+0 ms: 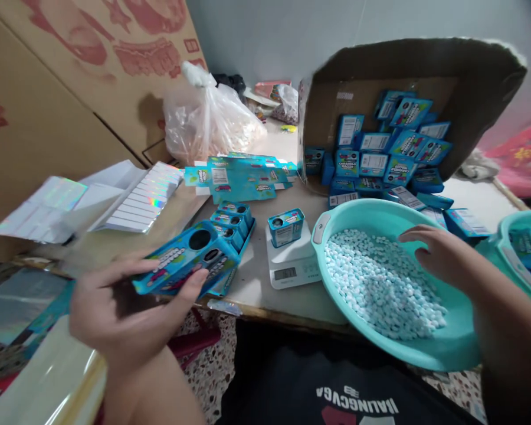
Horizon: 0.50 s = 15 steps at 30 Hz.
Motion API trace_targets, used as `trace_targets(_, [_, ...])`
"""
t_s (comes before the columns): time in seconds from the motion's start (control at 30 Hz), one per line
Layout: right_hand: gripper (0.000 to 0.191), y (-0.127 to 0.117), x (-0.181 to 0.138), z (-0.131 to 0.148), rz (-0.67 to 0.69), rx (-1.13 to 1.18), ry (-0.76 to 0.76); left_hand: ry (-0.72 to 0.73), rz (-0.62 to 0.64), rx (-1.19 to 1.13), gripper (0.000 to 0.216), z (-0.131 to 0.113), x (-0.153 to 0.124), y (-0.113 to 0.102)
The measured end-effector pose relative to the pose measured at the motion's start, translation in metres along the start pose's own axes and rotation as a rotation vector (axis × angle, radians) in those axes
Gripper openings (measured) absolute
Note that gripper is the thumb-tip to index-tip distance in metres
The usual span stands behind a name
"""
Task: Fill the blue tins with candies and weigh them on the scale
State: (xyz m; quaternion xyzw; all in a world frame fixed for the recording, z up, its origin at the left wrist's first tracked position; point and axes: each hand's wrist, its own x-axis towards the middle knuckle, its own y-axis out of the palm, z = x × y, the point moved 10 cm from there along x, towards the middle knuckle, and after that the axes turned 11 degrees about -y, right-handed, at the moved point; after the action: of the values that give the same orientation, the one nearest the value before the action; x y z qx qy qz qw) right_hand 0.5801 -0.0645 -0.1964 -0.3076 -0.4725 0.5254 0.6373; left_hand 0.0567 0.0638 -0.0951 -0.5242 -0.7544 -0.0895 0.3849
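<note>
My left hand (128, 313) grips a blue candy box (183, 260) between thumb and fingers at the lower left, holding it flat above the table edge. My right hand (438, 257) hovers over the teal basin (425, 354), fingers loosely curled just above the small white-blue candies (380, 283) that fill it; whether it holds any is hidden. An open blue box (285, 226) stands on a small white scale (292, 265) between the two hands. More folded blue boxes (232, 221) lie in a row beside the scale.
A tipped cardboard carton (469, 77) holds several filled blue boxes (380, 153). Flat unfolded box blanks (241, 177) lie behind the scale. Holographic sticker sheets (141, 198), a plastic bag (207, 121) and a second teal basin (520, 260) surround the work spot.
</note>
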Motion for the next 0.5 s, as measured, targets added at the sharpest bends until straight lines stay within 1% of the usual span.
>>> trace_targets(0.03, [0.023,0.008,-0.007,-0.006,0.014,0.023,0.020,0.103,0.002,-0.051,0.051,-0.022,-0.005,0.011])
trace_targets(0.07, [0.025,0.014,-0.012,-0.010,0.030,0.038,0.042,0.164,0.013,-0.121,0.048,-0.040,-0.010,0.023])
trace_targets(0.1, [0.026,0.019,-0.015,-0.012,0.043,0.043,0.067,0.170,0.070,-0.194,0.046,-0.053,-0.014,0.039])
trace_targets(0.13, [0.028,0.022,-0.016,-0.013,0.055,0.043,0.089,0.147,0.163,-0.271,0.046,-0.063,-0.019,0.058])
trace_targets(0.2, [0.030,0.022,-0.013,-0.008,0.064,0.055,0.117,0.142,0.467,-0.361,0.042,-0.087,-0.036,0.105])
trace_targets(0.23, [0.031,0.022,-0.010,-0.002,0.068,0.091,0.119,0.178,0.617,-0.379,0.040,-0.101,-0.048,0.126])
trace_targets(0.27, [0.031,0.020,-0.006,0.007,0.063,0.148,0.119,0.223,0.747,-0.380,0.038,-0.113,-0.060,0.143])
trace_targets(0.3, [0.030,0.018,-0.003,0.016,0.055,0.220,0.126,0.261,0.844,-0.375,0.038,-0.123,-0.070,0.157])
trace_targets(0.33, [0.030,0.014,0.000,0.027,0.035,0.309,0.139,0.278,0.902,-0.373,0.038,-0.130,-0.076,0.169])
trace_targets(0.37, [0.031,0.011,0.002,0.039,0.026,0.374,0.142,0.272,0.934,-0.373,0.038,-0.134,-0.080,0.179])
trace_targets(0.4, [0.033,0.010,0.005,0.053,0.034,0.446,0.138,0.256,0.949,-0.369,0.038,-0.136,-0.082,0.189])
trace_targets(0.43, [0.039,0.012,0.007,0.069,0.065,0.581,0.132,0.237,0.958,-0.359,0.037,-0.138,-0.084,0.199])
trace_targets(0.5, [0.050,0.013,0.013,0.102,0.107,0.774,0.080,0.217,0.954,-0.329,0.035,-0.142,-0.087,0.214])
